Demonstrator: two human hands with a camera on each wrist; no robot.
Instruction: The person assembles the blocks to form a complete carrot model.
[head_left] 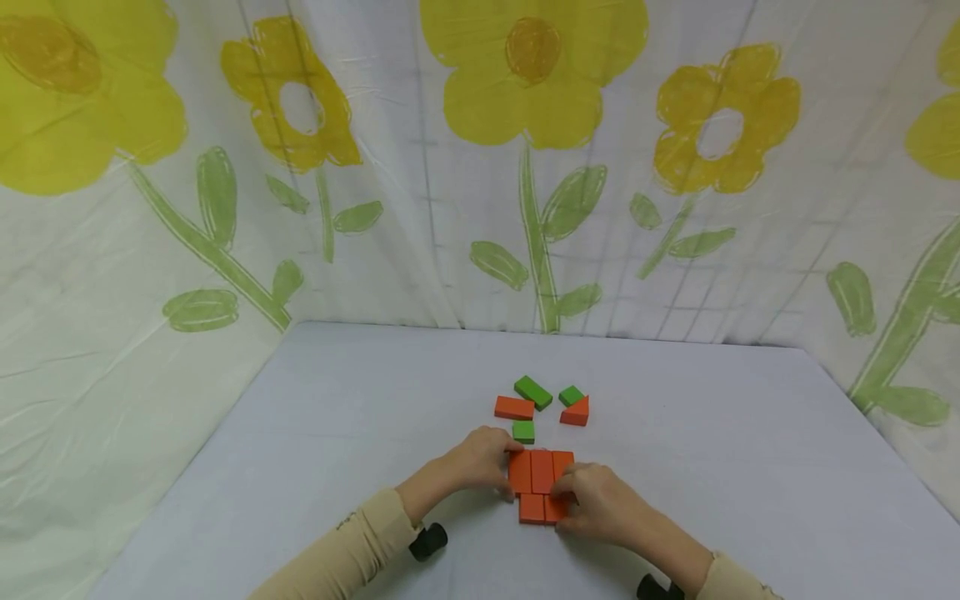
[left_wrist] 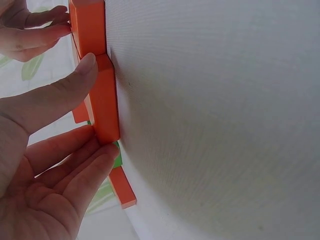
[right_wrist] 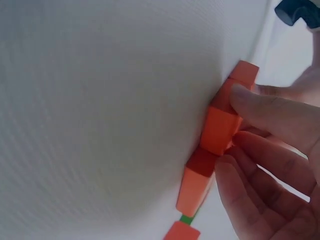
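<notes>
Several orange blocks lie side by side on the table, three upright ones (head_left: 542, 472) in a row and two shorter ones (head_left: 532, 509) below them. My left hand (head_left: 480, 460) pinches the leftmost block of the row, thumb at its near end and fingers at its far end; in the left wrist view that block (left_wrist: 103, 100) lies between thumb and fingertips of the hand (left_wrist: 55, 165). My right hand (head_left: 600, 502) grips the lower right block (head_left: 556, 509), partly covering it; in the right wrist view the thumb of the hand (right_wrist: 275, 165) presses this block (right_wrist: 220, 129).
Beyond the row lie a small green block (head_left: 523, 432), an orange block (head_left: 513, 407), a longer green block (head_left: 533, 392), another green block (head_left: 571, 396) and an orange triangular block (head_left: 576, 412). A flowered curtain (head_left: 390, 250) hangs behind the table (head_left: 360, 392).
</notes>
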